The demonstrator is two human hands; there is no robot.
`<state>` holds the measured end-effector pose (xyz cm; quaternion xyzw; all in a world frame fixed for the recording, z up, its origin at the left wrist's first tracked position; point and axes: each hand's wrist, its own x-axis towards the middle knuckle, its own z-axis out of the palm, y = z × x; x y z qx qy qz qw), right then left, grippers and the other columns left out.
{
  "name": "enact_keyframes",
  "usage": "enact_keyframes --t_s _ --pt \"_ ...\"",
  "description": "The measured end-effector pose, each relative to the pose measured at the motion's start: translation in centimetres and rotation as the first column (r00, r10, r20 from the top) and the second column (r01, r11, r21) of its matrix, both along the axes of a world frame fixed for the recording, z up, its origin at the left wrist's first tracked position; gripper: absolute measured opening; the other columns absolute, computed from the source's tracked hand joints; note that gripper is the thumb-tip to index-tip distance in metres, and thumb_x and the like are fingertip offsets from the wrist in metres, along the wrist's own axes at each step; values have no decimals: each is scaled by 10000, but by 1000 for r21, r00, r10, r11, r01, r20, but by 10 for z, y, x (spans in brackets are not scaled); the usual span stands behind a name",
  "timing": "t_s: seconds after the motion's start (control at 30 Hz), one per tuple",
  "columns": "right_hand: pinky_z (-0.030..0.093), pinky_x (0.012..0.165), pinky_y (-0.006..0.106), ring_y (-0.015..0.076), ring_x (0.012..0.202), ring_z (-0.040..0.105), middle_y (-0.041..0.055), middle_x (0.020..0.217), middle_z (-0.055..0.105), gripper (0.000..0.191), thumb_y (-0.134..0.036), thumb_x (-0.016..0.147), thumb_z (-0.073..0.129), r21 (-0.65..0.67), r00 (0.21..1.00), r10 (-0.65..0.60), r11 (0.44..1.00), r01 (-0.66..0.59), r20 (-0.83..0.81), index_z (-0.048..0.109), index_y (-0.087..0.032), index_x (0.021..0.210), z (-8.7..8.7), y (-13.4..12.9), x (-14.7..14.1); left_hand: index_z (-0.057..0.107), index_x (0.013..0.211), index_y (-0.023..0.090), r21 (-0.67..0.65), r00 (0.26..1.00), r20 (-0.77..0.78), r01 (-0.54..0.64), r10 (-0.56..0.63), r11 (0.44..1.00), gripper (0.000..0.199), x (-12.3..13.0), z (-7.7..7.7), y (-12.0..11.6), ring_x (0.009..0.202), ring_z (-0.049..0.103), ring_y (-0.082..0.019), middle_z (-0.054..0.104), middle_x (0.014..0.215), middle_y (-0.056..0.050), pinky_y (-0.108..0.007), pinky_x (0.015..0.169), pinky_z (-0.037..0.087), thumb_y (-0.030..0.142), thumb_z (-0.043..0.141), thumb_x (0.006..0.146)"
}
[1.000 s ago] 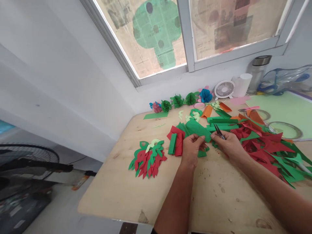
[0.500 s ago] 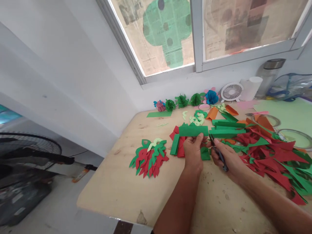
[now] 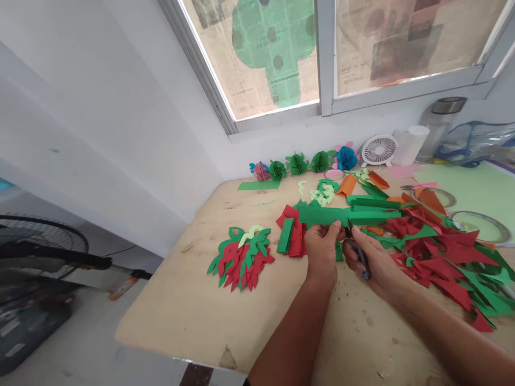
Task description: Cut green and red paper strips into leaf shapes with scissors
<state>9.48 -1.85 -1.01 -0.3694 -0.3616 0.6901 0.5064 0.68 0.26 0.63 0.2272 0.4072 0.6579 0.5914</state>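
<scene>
My left hand (image 3: pixel 323 247) pinches a long folded strip of green paper (image 3: pixel 319 215) near its right end. Closed around the dark handles of a pair of scissors (image 3: pixel 359 257) is my right hand (image 3: pixel 372 261). The scissor blades point up at the strip's right end; whether they touch the paper I cannot tell. Beneath and left of the strip lie folded red paper (image 3: pixel 298 244) and a smaller green folded piece (image 3: pixel 285 236). Farther left is a pile of cut red and green leaf shapes (image 3: pixel 243 262) with a pale green one on top.
Red and green scraps (image 3: pixel 438 246) heap up on the right. More folded green strips (image 3: pixel 374 209) lie just beyond my right hand. Paper pompoms (image 3: pixel 298 164), a small white fan (image 3: pixel 379 150) and a bottle (image 3: pixel 440 128) stand along the wall. A large black fan (image 3: pixel 40 252) is at floor level left.
The green strip and my left hand have shifted slightly right, uncovering more of the red paper. My right hand stays close to it with the scissors. The view has moved a little.
</scene>
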Motion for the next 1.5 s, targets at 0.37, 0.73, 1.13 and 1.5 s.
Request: enact_keyframes --t_s 0.37,0.73,1.13,1.5 --pt "133 388 220 46 379 243 -60 489 399 396 -514 824 571 6 1000 -22 1000 22 -16 511 -170 637 -1 0 -1 675 760 124 42 999 -28 21 -20 999 198 0 -4 0 637 653 -143 697 740 -49 -260 648 518 226 742 604" --pt "145 379 219 49 380 227 -59 467 359 475 -542 801 580 8 999 -36 999 35 36 446 -173 534 3 0 -1 668 747 125 33 999 -35 -3 5 999 212 3 -4 -1 669 666 -159 702 744 -55 -264 652 523 245 748 592" --pt "143 376 222 53 382 220 -62 464 345 488 -554 790 585 13 997 -54 999 53 48 429 -180 520 2 0 -1 668 735 120 31 999 -41 -3 5 1000 220 3 -2 -2 635 653 -142 687 712 -44 -258 653 517 262 750 589" --pt "157 375 223 57 388 223 -58 471 350 498 -574 783 580 18 996 -60 998 59 68 432 -181 515 3 0 -2 661 741 126 30 995 -65 -76 78 997 233 8 -9 -1 645 649 -146 691 720 -46 -257 645 504 287 743 594"
